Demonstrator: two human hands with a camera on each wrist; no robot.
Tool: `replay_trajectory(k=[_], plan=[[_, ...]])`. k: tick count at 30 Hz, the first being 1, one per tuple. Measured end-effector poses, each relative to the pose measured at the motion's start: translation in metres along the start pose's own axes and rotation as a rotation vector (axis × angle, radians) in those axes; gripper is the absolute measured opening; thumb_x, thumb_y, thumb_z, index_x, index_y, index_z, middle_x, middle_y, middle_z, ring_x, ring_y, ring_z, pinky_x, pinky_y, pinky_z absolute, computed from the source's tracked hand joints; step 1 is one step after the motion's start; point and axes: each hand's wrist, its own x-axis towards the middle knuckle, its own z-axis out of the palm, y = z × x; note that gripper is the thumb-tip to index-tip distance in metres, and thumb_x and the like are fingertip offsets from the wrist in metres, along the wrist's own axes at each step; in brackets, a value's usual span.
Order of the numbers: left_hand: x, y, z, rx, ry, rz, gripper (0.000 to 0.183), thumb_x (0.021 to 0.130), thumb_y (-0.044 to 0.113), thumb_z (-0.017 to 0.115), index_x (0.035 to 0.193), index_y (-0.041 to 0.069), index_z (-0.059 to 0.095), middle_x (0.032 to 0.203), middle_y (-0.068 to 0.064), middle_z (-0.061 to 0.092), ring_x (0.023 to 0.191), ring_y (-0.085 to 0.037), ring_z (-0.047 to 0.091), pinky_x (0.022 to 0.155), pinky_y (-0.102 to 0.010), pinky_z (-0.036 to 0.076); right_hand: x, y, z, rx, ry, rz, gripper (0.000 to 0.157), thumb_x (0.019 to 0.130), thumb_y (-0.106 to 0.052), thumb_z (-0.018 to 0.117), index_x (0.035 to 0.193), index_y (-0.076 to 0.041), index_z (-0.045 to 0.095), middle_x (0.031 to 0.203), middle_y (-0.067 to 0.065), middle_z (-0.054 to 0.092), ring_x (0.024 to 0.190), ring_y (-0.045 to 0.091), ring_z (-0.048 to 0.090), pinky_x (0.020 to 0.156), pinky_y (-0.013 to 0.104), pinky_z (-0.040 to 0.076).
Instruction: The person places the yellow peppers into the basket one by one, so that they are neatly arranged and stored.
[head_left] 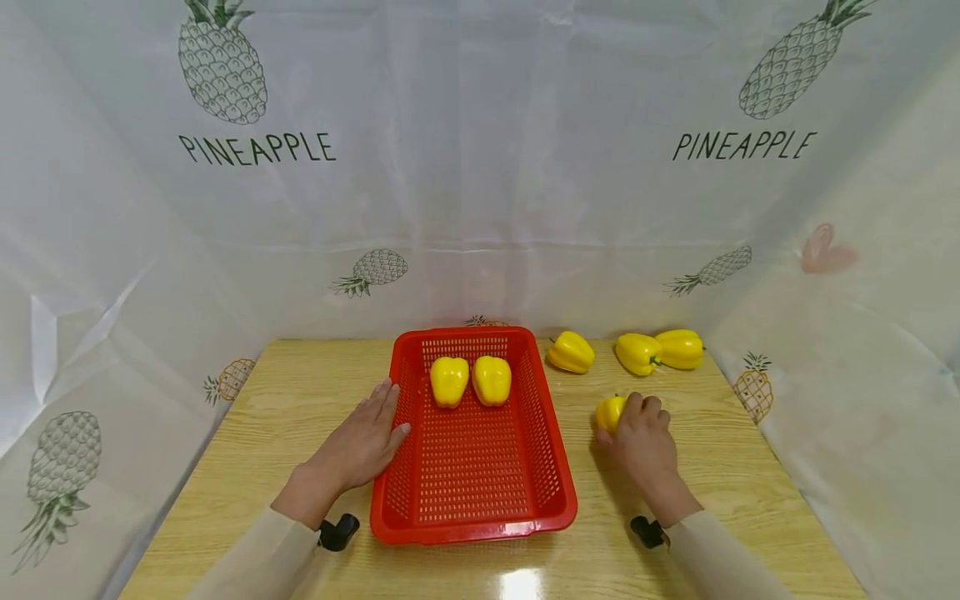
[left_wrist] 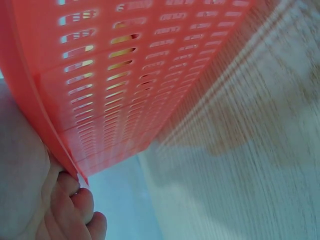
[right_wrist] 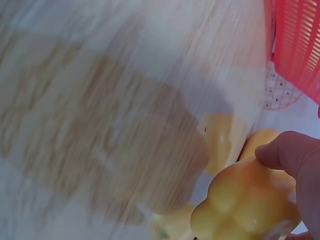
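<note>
My right hand (head_left: 643, 442) grips a yellow bell pepper (head_left: 611, 412) to the right of the basket. In the right wrist view the thumb (right_wrist: 287, 152) presses on the side of that pepper (right_wrist: 245, 200), whose lobed end faces the camera. My left hand (head_left: 363, 437) lies along the left rim of a red plastic basket (head_left: 474, 530), fingers straight. From the left wrist the basket's slotted wall (left_wrist: 115, 75) rises close beside the palm and fingers (left_wrist: 75, 205). Inside the basket, two yellow peppers, one on the left (head_left: 449, 382) and one on the right (head_left: 492, 381), sit side by side toward the far end.
Behind the right hand one yellow pepper (head_left: 571, 352) lies near the basket's far right corner. Farther right, two more peppers, a nearer one (head_left: 637, 354) and another (head_left: 680, 348), touch each other. A pineapple-printed sheet (head_left: 480, 192) hangs behind the wooden table (head_left: 300, 375).
</note>
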Motion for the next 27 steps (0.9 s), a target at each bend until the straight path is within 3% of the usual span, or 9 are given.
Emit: replay_trajectory(k=[6, 14, 21, 27], plan=[[-0.001, 0.001, 0.000, 0.010, 0.003, 0.003, 0.073, 0.112, 0.036, 0.049, 0.163, -0.010, 0.022, 0.172, -0.028, 0.020, 0.160, -0.044, 0.022, 0.128, -0.059, 0.027, 0.003, -0.008, 0.000, 0.044, -0.139, 0.109, 0.069, 0.088, -0.039, 0.084, 0.105, 0.014, 0.043, 0.090, 0.029, 0.043, 0.074, 0.040, 0.048, 0.057, 0.047, 0.051], [-0.002, 0.001, 0.002, 0.010, 0.005, 0.004, 0.073, 0.112, 0.035, 0.049, 0.163, -0.010, 0.022, 0.172, -0.028, 0.020, 0.160, -0.045, 0.022, 0.128, -0.060, 0.027, 0.003, -0.013, 0.003, 0.041, -0.152, 0.132, 0.070, 0.088, -0.042, 0.084, 0.102, 0.013, 0.043, 0.087, 0.027, 0.042, 0.069, 0.037, 0.048, 0.052, 0.044, 0.049], [-0.002, 0.000, 0.003, 0.004, 0.005, 0.000, 0.073, 0.113, 0.036, 0.048, 0.163, -0.010, 0.022, 0.173, -0.028, 0.019, 0.160, -0.045, 0.022, 0.128, -0.060, 0.026, 0.000, -0.012, -0.007, 0.122, -0.273, 0.193, 0.087, 0.085, -0.055, 0.083, 0.115, 0.013, 0.039, 0.094, 0.029, 0.043, 0.070, 0.037, 0.052, 0.054, 0.048, 0.055], [-0.001, -0.001, 0.004, 0.005, 0.008, 0.000, 0.074, 0.113, 0.037, 0.048, 0.163, -0.009, 0.021, 0.173, -0.027, 0.019, 0.160, -0.044, 0.021, 0.128, -0.059, 0.026, -0.004, -0.002, -0.018, 0.142, -0.271, 0.092, 0.108, 0.076, -0.055, 0.091, 0.137, 0.015, 0.035, 0.119, 0.039, 0.049, 0.094, 0.051, 0.059, 0.064, 0.058, 0.061]])
